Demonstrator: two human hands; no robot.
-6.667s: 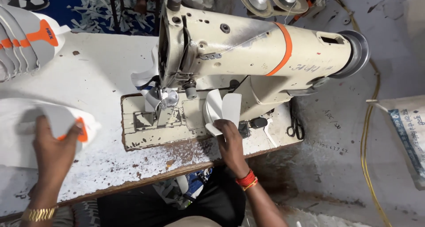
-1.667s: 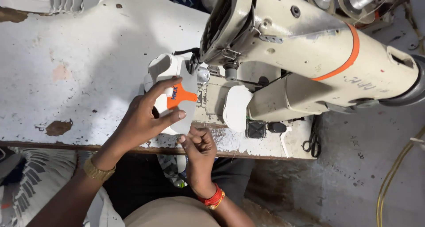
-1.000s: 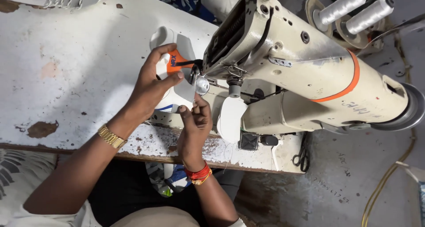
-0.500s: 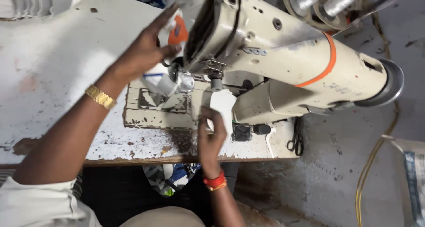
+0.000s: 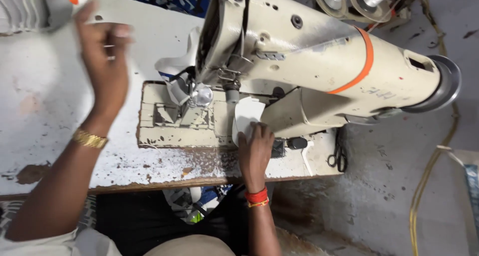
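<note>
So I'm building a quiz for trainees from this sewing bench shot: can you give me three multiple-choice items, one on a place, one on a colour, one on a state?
1. Where does the right hand rest?
A. on the white cut fabric piece at the front of the cream industrial sewing machine
B. on the handwheel
C. on the thread cones

2. What colour is the band around the machine's arm?
A. blue
B. orange
C. green

3. How is the left hand?
A. flat on the table
B. raised and motion-blurred above the worn white table
C. gripping the scissors

Key: 1 A, its fingers lie on the white piece; 2 B, the orange band circles the arm; 3 B, it is blurred, clear of the tabletop.
</note>
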